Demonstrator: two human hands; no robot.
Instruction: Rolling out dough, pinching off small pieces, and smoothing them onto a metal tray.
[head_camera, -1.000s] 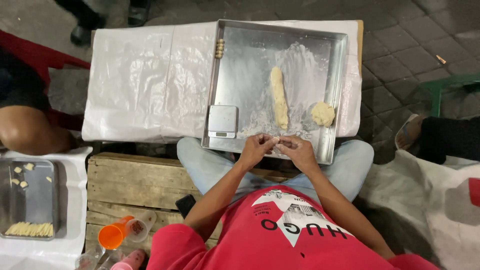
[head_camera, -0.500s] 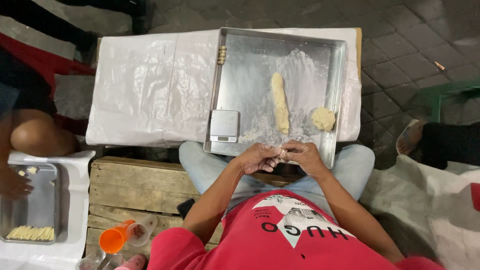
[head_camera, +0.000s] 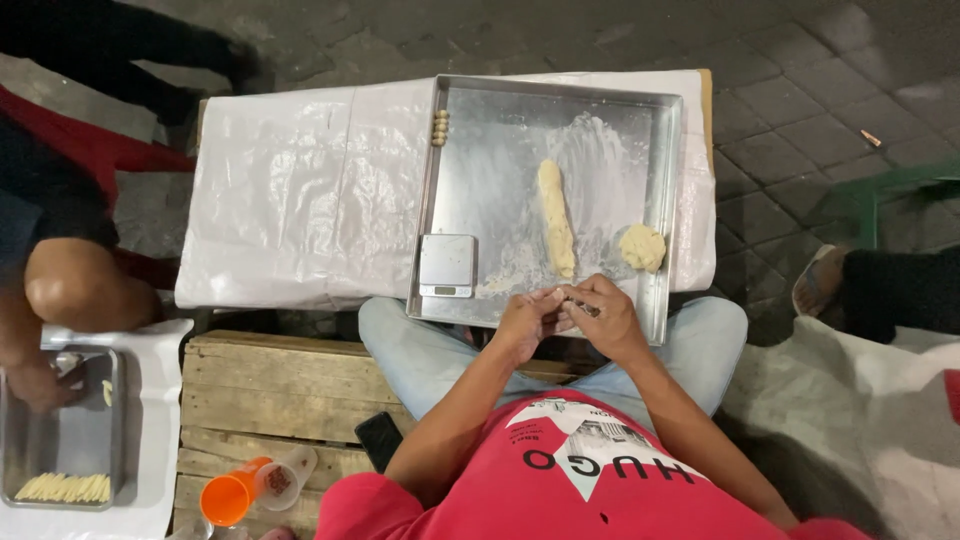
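My left hand (head_camera: 527, 322) and my right hand (head_camera: 607, 316) meet at the near edge of a large metal tray (head_camera: 500, 130), above my lap. Their fingertips pinch a small pale dough piece (head_camera: 553, 296) between them. A thin dark thing also shows in my right fingers; I cannot tell what it is. On the floured tray lie a long dough log (head_camera: 556, 218) and a round dough lump (head_camera: 642, 247) just beyond my hands. A small silver scale (head_camera: 447, 265) sits to the left of my left hand. Several tiny dough balls (head_camera: 438, 128) line the tray's far left corner.
The tray rests on a table covered with white plastic sheet (head_camera: 300, 180). I sit on a wooden crate (head_camera: 270, 390) with a dark phone (head_camera: 378, 440) and an orange cup (head_camera: 230, 497). At left another person's hand (head_camera: 40, 385) reaches into a small tray (head_camera: 70, 420) holding dough strips (head_camera: 65, 487).
My two hands have closed together on the dough piece and sit slightly nearer to me. The other person's hand has come into the small tray at left.
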